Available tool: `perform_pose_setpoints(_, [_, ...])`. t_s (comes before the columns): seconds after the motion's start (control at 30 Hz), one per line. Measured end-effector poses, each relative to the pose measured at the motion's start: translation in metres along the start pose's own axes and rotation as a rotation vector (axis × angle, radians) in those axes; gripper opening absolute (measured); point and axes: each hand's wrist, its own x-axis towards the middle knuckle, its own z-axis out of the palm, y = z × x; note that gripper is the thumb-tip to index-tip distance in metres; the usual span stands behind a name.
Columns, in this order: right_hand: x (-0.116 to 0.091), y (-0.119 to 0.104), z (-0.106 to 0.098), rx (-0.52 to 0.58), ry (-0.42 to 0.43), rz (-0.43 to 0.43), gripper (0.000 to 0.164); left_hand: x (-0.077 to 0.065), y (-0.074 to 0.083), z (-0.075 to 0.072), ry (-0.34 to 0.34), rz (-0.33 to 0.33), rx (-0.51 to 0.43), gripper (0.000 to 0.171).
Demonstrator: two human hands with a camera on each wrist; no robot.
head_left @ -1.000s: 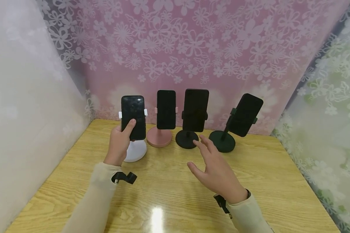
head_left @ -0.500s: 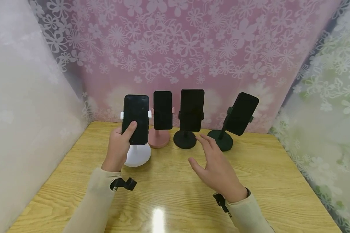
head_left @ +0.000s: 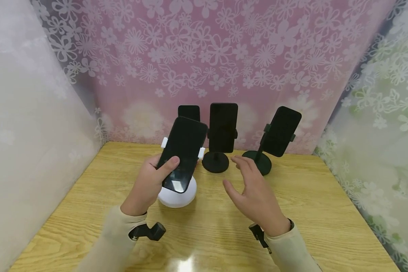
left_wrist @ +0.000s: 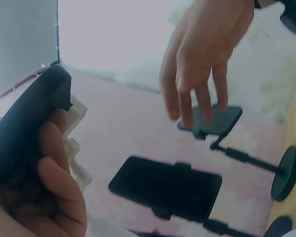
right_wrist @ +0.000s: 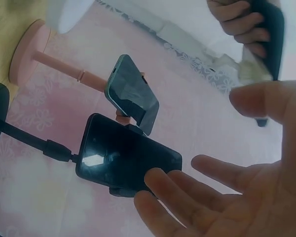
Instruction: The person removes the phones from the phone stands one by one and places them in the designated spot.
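So the left hand (head_left: pixel 142 187) has a slim black rectangular phone (head_left: pixel 185 151) gripped by its lower left side, thumb laid over the dark screen and, going by the left wrist cam, the other fingers curled round behind. That phone sits between the arms of a white, plastic-looking clamp (head_left: pixel 164 142), and the round, smooth white base (head_left: pixel 180 200) of the stand shows just below it. The phone's top leans to the right and its bottom end catches a bright reflection; can't tell whether the base is touching the table. The right hand (head_left: pixel 256 192) is holding nothing, thumb well apart from the loosely straight fingers, and it hovers in front of a matte black round-based stand (head_left: pixel 215 162) with a big black phone (head_left: pixel 223 128) upright in it and a dark green round-based stand (head_left: pixel 264 166) with a tilted black phone (head_left: pixel 281 132). There's also a pink round-based stand (right_wrist: pixel 29 53), mostly hidden in the head view behind the held phone, with its own dark phone (right_wrist: pixel 133 91). All this is on or over a light wood-grain table (head_left: pixel 207 234), with a pink fabric backdrop (head_left: pixel 207 49) covered in white flowers behind.
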Motion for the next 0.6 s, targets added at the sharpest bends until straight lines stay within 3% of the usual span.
perform_pose_setpoints(0.17, [0.000, 0.003, -0.002, 0.076, 0.066, 0.005, 0.050, -0.005, -0.004, 0.013, -0.158, -0.003, -0.060, 0.050])
perform_pose_setpoints(0.37, [-0.001, 0.004, -0.006, 0.190, 0.243, -0.075, 0.030, -0.006, -0.013, 0.028, -0.317, 0.008, -0.046, 0.050])
perform_pose_setpoints(0.6, [-0.001, 0.003, -0.010, 0.258, 0.308, -0.176, 0.032, -0.003, -0.022, 0.033, -0.459, 0.091, -0.015, 0.047])
